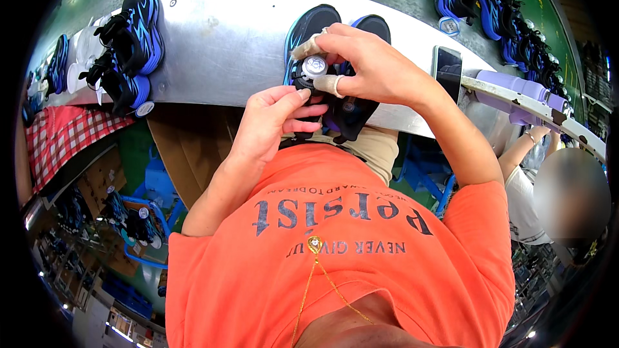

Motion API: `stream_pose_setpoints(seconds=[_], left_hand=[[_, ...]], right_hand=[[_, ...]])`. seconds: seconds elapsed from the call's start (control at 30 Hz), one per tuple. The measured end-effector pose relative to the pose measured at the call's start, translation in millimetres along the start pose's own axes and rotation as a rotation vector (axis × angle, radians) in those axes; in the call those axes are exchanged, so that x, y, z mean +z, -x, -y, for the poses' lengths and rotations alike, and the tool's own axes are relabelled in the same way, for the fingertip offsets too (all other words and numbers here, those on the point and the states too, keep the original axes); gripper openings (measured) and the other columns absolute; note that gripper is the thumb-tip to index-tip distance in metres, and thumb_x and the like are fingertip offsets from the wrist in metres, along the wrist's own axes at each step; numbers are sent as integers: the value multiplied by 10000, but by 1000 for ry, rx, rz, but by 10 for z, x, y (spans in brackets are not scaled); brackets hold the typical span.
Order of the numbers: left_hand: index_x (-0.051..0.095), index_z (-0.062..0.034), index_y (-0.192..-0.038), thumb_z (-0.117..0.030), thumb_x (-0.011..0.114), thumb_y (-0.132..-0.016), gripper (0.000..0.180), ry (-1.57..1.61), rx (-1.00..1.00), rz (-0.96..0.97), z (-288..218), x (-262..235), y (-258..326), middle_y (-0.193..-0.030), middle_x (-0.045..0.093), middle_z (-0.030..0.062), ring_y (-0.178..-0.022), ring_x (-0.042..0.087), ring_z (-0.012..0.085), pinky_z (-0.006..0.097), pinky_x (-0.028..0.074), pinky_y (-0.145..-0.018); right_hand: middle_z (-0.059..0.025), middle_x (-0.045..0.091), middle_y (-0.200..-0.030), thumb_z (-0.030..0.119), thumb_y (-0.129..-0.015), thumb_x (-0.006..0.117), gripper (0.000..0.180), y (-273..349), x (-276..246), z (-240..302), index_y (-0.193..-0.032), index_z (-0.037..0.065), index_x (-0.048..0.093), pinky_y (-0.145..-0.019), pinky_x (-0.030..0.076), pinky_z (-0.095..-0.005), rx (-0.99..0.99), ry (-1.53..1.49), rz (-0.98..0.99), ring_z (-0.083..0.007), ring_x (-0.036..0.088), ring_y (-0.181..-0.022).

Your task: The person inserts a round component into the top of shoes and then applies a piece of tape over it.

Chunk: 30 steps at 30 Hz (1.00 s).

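A pair of black and blue sneakers lies on the metal bench in front of me, soles flat and toes pointing away. The left sneaker (314,20) is partly covered by my hands, and the right sneaker (373,26) is beside it. My right hand (371,64), with pale finger covers on thumb and forefinger, curls round a round white tag (314,67) above the left sneaker's opening, its edges between those two fingers. My left hand (271,116) is at the same sneaker's heel end, thumb and forefinger pinched together near a thin black cord. What they pinch is too small to make out.
A phone (447,67) lies right of the sneakers beside a white rail (535,106). More tagged sneakers (132,42) stand at the bench's left, with others in a row (496,16) at far right. A co-worker (525,200) is at right. A cardboard sheet (190,145) is under the bench.
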<state>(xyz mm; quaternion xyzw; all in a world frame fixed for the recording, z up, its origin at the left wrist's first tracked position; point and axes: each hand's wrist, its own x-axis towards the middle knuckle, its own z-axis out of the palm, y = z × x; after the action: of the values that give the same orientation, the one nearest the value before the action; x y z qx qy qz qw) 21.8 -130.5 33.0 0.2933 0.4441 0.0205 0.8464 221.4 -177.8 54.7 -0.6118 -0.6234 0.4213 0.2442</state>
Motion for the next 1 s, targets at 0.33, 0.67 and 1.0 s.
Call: stream_pose_setpoints(seconds=[0.33,0.67,1.0], left_hand=[[583,67,-1099,-177,542,-933,297,-7,23,3,-36,-2,33,-1038,650,154,-963,656,246,307,543,-774],[595,-131,-1124,-315,734,-723,463,-1661,696,144,144,297,25,-1024,532,235,-897,546,405,462,458,-812],[672,-86,-1004,-302,689,-769,320,-1700,1045,-441,-1663,-215,-1564,-923,612,188,-905,599,363,422,493,-783]], right_hand=[[-78,597,-857,193,-759,686,244,105,247,-40,-995,131,686,-773,449,-390,-29,224,-259,-292,533,-852],[-10,651,-970,204,-977,497,254,530,-42,-520,-1101,31,637,-833,457,-248,280,-395,-552,-86,577,-907],[-137,583,-999,245,-792,721,291,719,-940,-998,-1026,81,670,-825,453,-369,187,493,-1011,-304,528,-940]])
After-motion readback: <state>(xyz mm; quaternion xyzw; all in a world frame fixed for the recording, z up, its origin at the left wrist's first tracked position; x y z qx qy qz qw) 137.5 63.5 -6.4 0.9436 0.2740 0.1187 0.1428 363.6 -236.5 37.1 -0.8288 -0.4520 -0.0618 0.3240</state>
